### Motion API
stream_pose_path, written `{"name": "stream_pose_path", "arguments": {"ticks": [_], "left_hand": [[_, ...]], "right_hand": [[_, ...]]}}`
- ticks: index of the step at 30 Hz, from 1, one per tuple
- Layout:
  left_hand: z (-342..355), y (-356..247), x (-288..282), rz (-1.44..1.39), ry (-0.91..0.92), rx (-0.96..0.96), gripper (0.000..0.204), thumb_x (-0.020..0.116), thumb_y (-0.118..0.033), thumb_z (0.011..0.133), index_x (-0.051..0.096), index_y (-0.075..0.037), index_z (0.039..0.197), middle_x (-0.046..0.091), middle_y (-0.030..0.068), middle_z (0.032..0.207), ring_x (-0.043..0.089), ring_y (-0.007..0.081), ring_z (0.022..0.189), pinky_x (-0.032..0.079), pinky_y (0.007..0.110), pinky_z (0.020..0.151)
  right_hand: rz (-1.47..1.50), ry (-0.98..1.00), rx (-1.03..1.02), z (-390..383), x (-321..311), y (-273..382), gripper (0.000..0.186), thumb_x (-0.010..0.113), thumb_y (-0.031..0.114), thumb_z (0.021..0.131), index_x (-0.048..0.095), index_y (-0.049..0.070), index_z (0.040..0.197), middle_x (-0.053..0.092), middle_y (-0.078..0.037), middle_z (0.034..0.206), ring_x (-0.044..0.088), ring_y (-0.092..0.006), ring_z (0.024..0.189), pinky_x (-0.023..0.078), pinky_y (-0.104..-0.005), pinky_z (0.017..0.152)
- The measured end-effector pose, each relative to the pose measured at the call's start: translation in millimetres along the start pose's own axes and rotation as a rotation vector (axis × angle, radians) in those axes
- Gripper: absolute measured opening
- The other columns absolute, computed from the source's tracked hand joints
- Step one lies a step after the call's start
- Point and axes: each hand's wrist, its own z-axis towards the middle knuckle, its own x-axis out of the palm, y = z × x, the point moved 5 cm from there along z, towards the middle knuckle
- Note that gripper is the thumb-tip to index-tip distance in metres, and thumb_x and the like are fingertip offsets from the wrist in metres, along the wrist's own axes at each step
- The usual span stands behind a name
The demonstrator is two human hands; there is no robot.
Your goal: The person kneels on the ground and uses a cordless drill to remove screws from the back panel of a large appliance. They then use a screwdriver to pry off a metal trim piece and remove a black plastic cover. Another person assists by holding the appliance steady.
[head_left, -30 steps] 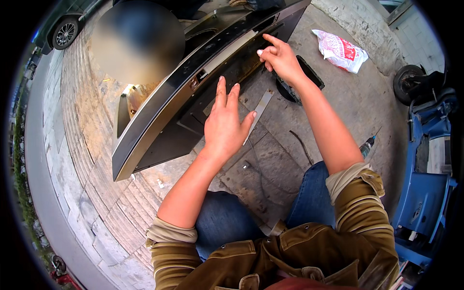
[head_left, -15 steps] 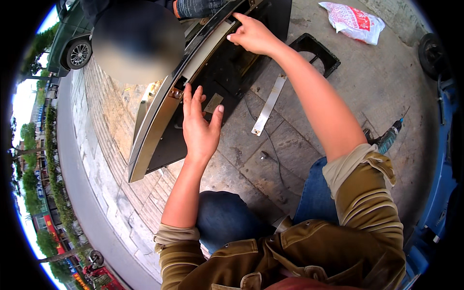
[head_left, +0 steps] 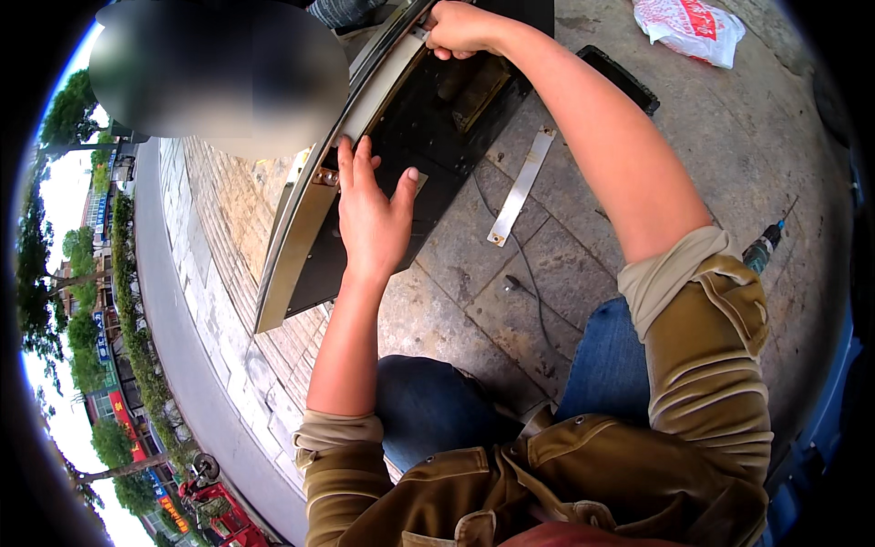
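A large black metal appliance body (head_left: 401, 196) stands tilted on the paving, with a gold-coloured rim (head_left: 290, 273) and a pale strip (head_left: 386, 75) set along its upper edge. My left hand (head_left: 372, 214) is open, its fingertips touching the edge near the lower end of the pale strip. At the strip's far end, my right hand (head_left: 460, 29) has its fingers curled closed against the edge. What they grip there is hidden. A flat metal bar (head_left: 521, 189) with holes in its ends lies on the ground beside the appliance.
Another person, partly blurred, is close behind the appliance at the upper left, with a grey sleeve or glove (head_left: 344, 11). A power drill (head_left: 764, 248) lies at the right. A cable (head_left: 538, 314), a black tray-like part (head_left: 620, 80) and a white plastic bag (head_left: 691, 29) are on the paving.
My right hand has gone from an outstretched index finger to curled fingers at the edge. My left fingertips remain at the strip's lower end. The whole view has shifted slightly.
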Motion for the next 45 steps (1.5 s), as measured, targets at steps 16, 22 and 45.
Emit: {"name": "stream_pose_path", "arguments": {"ticks": [16, 22, 45], "left_hand": [[11.0, 17.3, 11.8, -0.33, -0.066, -0.136, 0.07, 0.066, -0.024, 0.086, 0.029, 0.006, 0.137, 0.053, 0.0198, 0.122, 0.059, 0.0194, 0.1, 0.048, 0.028, 0.082], [13.4, 23.2, 22.1, -0.461, -0.079, -0.235, 0.071, 0.065, -0.026, 0.087, 0.028, 0.002, 0.14, 0.062, 0.0147, 0.11, 0.057, 0.0141, 0.094, 0.045, 0.026, 0.081], [9.3, 13.9, 25.7, -0.674, -0.089, -0.187, 0.06, 0.059, -0.018, 0.09, 0.03, 0.002, 0.139, 0.05, 0.0168, 0.129, 0.049, 0.0197, 0.118, 0.042, 0.031, 0.094]], "right_hand": [[0.304, -0.025, -0.075, 1.0, -0.4, -15.4, 0.024, 0.055, 0.02, 0.088, 0.062, -0.004, 0.088, 0.06, -0.008, 0.06, 0.043, -0.0098, 0.039, 0.032, -0.0266, 0.036], [0.406, -0.057, -0.058, 14.2, 7.2, -18.7, 0.012, 0.055, 0.009, 0.081, 0.059, -0.001, 0.078, 0.06, -0.009, 0.061, 0.044, -0.0126, 0.039, 0.03, -0.03, 0.035], [0.556, -0.147, -0.077, -17.2, -20.6, -1.7, 0.016, 0.045, 0.007, 0.086, 0.061, 0.006, 0.08, 0.05, -0.006, 0.051, 0.044, -0.0155, 0.039, 0.032, -0.0313, 0.036]]}}
